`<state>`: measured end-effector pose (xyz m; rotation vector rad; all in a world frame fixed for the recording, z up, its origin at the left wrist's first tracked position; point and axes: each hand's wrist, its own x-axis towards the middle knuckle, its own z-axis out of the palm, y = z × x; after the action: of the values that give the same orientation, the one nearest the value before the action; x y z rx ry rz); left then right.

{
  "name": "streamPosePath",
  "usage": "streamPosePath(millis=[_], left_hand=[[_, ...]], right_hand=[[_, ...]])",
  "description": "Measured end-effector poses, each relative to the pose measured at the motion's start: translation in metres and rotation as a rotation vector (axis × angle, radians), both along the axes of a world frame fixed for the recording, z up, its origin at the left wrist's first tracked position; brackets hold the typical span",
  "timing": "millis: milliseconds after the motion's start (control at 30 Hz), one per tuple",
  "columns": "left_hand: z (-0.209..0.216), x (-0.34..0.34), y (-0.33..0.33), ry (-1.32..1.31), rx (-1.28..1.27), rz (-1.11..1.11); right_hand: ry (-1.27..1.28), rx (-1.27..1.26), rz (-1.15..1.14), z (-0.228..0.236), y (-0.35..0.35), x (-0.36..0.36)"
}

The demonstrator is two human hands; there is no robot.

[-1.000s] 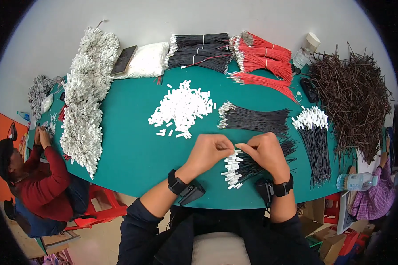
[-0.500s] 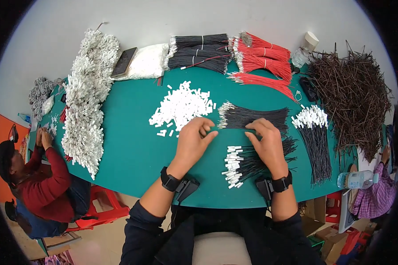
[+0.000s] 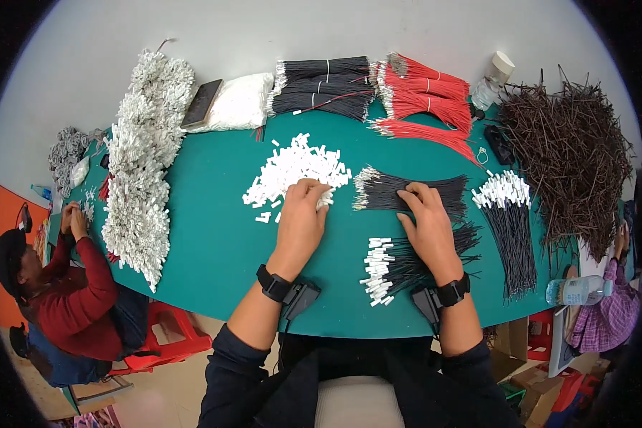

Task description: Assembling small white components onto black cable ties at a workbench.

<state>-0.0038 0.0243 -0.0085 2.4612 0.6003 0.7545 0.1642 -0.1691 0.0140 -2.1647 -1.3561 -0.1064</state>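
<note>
My left hand (image 3: pixel 302 221) reaches to the near right edge of a heap of small white plastic connector housings (image 3: pixel 292 167). Its fingers are bent together over the pieces, and what the tips hold is hidden. My right hand (image 3: pixel 431 227) rests with its fingers on a bundle of black wires (image 3: pixel 446 189) whose bare metal-tipped ends point left. Its thumb stands apart from the forefinger, with a gap between them. Under and beside my right wrist lies a looser group of black wires with white housings (image 3: pixel 379 269) on their left ends.
Right of my right hand is another housing-tipped black bundle (image 3: pixel 506 235), then a dark brown wire heap (image 3: pixel 563 157). Tied black bundles (image 3: pixel 321 87) and red bundles (image 3: pixel 428 93) lie at the back. A tall white connector pile (image 3: pixel 139 171) stands left, near a seated co-worker (image 3: pixel 71 299).
My left hand has moved left from the gap beside the black bundle onto the white housings, its fingers now bent down. The right forefinger has shifted slightly away from the thumb, over the black wires.
</note>
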Motion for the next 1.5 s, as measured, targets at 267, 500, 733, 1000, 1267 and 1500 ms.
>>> streamPosePath(millis=[267,500,733,1000,1267,1500], left_hand=[[0.01,0.0,-0.004,0.023,-0.025,-0.007],[0.012,-0.001,-0.004,-0.007,-0.023,-0.003],[0.013,-0.002,-0.004,-0.059,-0.012,-0.013],[0.021,-0.002,-0.013,-0.136,-0.893,-0.13],[0.014,-0.001,-0.016,-0.227,-1.338,-0.304],[0.016,0.0,-0.02,-0.215,-1.307,-0.284]], right_hand=[[0.013,0.008,-0.006,0.002,0.002,-0.003],[-0.007,0.026,0.028,-0.004,0.003,0.0],[-0.017,0.093,0.06,-0.004,0.003,0.004],[0.444,0.347,0.038,0.001,0.007,-0.007],[0.408,0.361,0.113,0.021,0.003,-0.017],[0.421,0.342,0.115,0.02,0.0,-0.018]])
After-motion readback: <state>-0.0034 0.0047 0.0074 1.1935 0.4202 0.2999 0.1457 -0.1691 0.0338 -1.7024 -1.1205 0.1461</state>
